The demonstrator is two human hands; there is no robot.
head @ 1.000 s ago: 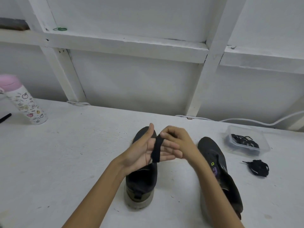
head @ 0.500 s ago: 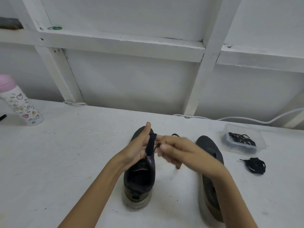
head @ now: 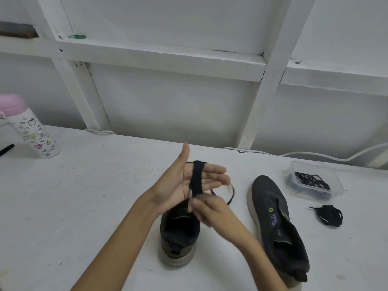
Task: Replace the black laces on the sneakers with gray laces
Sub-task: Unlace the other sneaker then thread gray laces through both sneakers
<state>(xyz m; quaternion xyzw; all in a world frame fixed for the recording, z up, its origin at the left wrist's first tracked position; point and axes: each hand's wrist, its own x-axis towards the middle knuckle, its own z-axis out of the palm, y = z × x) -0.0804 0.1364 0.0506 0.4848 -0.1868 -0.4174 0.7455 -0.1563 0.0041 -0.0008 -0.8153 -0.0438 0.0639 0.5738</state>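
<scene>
Above a white, slightly gritty counter (head: 73, 196), seen from the head camera, the left hand (head: 189, 185) is held flat and apart, palm up, with a flat black lace (head: 197, 178) coiled around its fingers — probably bundling it for storage. The right hand (head: 206, 208), blurred, pinches the lace's loose end just below. Two dark mesh sneakers sit unlaced: one (head: 178, 232) under the hands, one (head: 275, 219) to the right. Nearby lie a bundled black lace (head: 330, 215) and a clear plastic tub (head: 315, 181) of dark laces. No gray laces can be made out.
</scene>
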